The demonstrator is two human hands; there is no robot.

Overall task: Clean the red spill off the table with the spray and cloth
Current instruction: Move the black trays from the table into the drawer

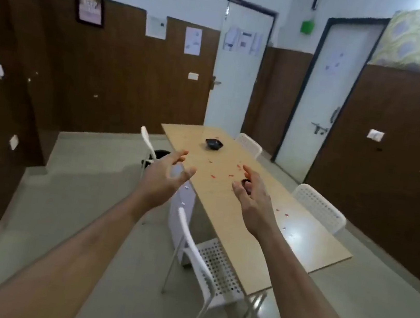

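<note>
Still short of the bench (pixel 308 241), a person stretches both bare arms toward it, the left hand (pixel 165 176) and right hand (pixel 252 195) each spread with fingers (pixel 181 154) loosely curled and nothing held. Red spill marks (pixel 213 176) lie scattered along the middle of the light wood top, with more red flecks (pixel 286 214) nearer the right edge; a black bowl (pixel 214 143) sits toward the far end. A small dark object (pixel 245 182) peeks from behind the right hand, too hidden to name. Neither spray nor cloth can be seen. The bench runs lengthwise away from the camera, its long axis slanting from near right to far left, and the spill trails along that line. Judged risks: wiping without spray could smear the red wider, and a white chair (pixel 212 265) pushed against the near side may block the reach.
</note>
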